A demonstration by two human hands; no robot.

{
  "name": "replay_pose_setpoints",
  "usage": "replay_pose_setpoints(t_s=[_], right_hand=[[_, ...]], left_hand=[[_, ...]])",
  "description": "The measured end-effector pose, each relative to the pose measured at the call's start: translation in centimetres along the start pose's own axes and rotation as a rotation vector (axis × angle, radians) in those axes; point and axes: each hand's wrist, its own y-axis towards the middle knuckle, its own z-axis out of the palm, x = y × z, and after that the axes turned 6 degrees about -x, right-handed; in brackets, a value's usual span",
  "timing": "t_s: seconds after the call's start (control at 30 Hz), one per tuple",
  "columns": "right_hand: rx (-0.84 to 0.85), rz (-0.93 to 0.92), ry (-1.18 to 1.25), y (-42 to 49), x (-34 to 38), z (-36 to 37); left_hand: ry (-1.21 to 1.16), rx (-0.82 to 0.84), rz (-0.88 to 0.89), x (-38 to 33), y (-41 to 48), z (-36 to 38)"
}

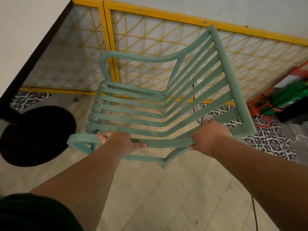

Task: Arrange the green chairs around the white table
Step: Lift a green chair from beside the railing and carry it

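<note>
Both your left hand and right hand are closed around the near armrest of the green chair, just right of the white table. Keep it level and swing its seat leftward toward the table's edge, clear of the black base.

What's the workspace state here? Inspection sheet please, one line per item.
Surface: beige tiled floor, patterned tiles along the wall.
Job's things: one green chair, tilted; white table at upper left, over a black round base.
Clutter: red and green object at right, blurred.
Grippers: left hand and right hand both grip the chair's near armrest.
Cables: black cable and white cable on the floor.
Surroundings: yellow lattice panels against the wall.
</note>
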Motion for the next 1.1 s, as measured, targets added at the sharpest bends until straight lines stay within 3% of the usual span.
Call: replay_pose_setpoints(t_s=[0.6,0.7,0.8,0.9,1.0,1.1], right_hand=[[-0.002,0.058,-0.006,3.2,-3.1,0.2],[0.011,0.054,-0.002,2.9,-3.2,-0.2],[-0.01,0.015,-0.024,2.3,-3.2,-0.8],[-0.079,-0.038,0.14,1.2,-1.8,-0.4],[-0.15,-0.004,0.556,-2.0,1.0,-0.5],[-0.279,0.054,0.754,-6.0,2.6,-1.7]], left_hand=[[-0.052,-0.001,-0.013,-2.9,1.2,-1.2],[-0.2,-0.068,0.067,-1.6,0.0,-1.2],[-0.494,-0.244,0.106,0.9,-3.3,-1.7],[-0.526,-0.396,0.123,3.4,-7.9,-3.6],[-0.388,-0.438,0.124,5.6,-12.5,-7.0],[-0.344,-0.471,0.133,7.7,-16.3,-9.4]])
